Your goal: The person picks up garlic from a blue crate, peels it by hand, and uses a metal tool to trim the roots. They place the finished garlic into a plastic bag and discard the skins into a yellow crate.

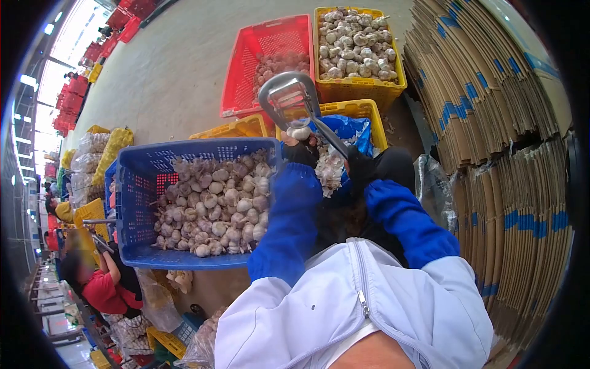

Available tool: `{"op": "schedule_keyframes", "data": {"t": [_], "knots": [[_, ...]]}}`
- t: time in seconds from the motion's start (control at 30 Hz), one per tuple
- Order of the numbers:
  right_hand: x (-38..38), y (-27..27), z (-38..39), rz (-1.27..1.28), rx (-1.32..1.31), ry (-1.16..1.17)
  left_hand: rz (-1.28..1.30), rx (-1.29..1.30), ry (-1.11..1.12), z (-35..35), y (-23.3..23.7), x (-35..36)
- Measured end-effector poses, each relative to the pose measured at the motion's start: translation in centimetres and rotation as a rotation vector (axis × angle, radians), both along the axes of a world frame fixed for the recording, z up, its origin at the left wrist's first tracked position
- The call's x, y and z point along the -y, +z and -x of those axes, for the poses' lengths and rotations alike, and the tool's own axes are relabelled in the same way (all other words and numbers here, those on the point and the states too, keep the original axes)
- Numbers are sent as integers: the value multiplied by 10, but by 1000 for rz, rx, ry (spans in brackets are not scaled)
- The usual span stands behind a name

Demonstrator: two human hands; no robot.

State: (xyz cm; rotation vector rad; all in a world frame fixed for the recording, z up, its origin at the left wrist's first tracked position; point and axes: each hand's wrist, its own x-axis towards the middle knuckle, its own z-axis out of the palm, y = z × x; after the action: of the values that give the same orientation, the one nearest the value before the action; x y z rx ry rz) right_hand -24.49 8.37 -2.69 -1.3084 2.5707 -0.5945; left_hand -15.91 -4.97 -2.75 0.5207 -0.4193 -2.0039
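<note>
I see the concrete floor filling the top of the head view, and leaning stacks of flattened cardboard down the whole right side. Next biggest is the blue crate at left centre, heaped with untrimmed garlic heads, just beside my left forearm. Beyond it a red crate sits tilted with a few darker bulbs at its bottom. Touching its right side is a yellow crate packed with whitish garlic. Nearer me a second yellow crate is lined with a blue bag, with a pile of pale garlic in it, right under both hands. Mesh sacks of garlic stand left of the blue crate. A co-worker's red sleeve shows at lower left, well apart from my own arms. Both my arms wear blue sleeves and dark gloves. The shears, metal with a big looped top, stand tilted up over the bag-lined crate. The right hand is clenched around their lower end. The left hand is closed on one garlic bulb, pinched at the fingertips and held right against the shears, just under the loop.
</note>
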Motion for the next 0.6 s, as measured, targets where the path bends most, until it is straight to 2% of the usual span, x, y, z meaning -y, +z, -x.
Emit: {"op": "schedule_keyframes", "data": {"t": [0.1, 0.23, 0.33, 0.37, 0.47, 0.6], "knots": [[19, -22, 9, 82, 11, -42, -25, -90, -168, -7, -9, 15], [18, -32, 9, 133, 13, -62, -30, -392, -429, -22, -15, 11], [16, -32, 8, 165, 14, -58, 59, -161, -347, -33, -20, 11], [16, -32, 7, 171, 13, -59, -90, -259, -277, -37, -21, 4], [14, -33, 5, 193, 10, -58, 252, 134, -258, -57, -25, -4], [13, -36, 3, 222, 9, -51, 73, -114, -421, -66, -22, 2]]}}
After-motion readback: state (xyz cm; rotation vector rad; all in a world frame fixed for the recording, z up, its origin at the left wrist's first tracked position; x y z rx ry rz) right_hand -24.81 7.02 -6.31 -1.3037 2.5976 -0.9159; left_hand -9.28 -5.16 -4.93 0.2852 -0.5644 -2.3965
